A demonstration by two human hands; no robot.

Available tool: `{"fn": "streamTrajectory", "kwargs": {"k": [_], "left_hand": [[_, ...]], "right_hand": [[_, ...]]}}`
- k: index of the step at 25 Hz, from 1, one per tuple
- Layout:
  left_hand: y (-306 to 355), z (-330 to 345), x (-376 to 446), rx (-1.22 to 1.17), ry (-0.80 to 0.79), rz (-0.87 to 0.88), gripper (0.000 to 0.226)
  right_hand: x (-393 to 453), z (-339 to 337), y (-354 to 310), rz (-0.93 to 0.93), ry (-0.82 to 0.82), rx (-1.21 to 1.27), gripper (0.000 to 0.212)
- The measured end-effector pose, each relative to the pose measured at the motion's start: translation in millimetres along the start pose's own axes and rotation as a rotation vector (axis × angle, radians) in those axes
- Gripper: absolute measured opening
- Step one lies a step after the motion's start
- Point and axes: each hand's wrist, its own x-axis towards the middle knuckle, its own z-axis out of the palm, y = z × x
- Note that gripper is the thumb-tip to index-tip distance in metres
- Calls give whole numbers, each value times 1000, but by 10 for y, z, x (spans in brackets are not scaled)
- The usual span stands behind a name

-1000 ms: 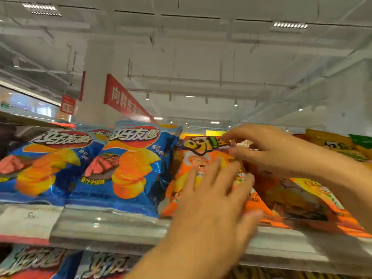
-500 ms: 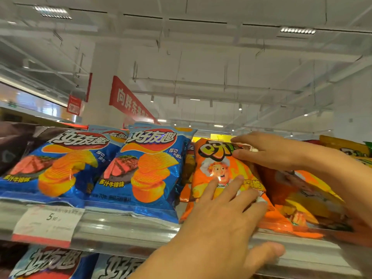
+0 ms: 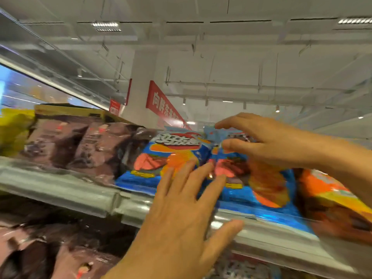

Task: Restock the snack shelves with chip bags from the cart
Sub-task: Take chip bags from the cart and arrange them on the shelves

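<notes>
Left hand (image 3: 181,214) and right hand (image 3: 271,143) are shifting off orange foil chip bag (image 3: 326,188), 3 o'clock, onto blue foil chip bag (image 3: 241,200). Left is pressing it, fingers splayed; right is bracketing its 12 o'clock seam, pinch unclear. Bag is overhanging grey metal shelf lip (image 3: 80,190), risking a slide.

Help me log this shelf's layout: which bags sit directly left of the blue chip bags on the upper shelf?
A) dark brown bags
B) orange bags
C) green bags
A: the dark brown bags lie just left of the blue chip bags; the orange bags are on their right.
</notes>
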Motion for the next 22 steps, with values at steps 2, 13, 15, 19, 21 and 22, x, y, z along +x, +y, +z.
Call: {"fn": "streamTrajectory", "kwargs": {"k": [2, 13, 15, 19, 21, 22], "left_hand": [[-366, -70, -182, 63, -68, -47, 70], [-814, -137, -282, -18, -220, 2, 72], [-825, -118, -292, -36, -231, 3, 71], [-868, -78, -308, -93, -245, 5, 69], [-882, -41, -328, -122, -235, 20, 69], [-881, -20, -337, -127, -233, 27, 70]], "right_hand": [[341, 213, -251, 1, -34, 1, 51], [1234, 581, -433, 490, -203, 232, 62], [1375, 644, -412, 601, -193, 256, 68], [1607, 672, -406, 737, -254, 380, 58], [1659, 677, -364, 691, -274, 444, 41], [1685, 691, -343, 651, -239, 457, 33]]}}
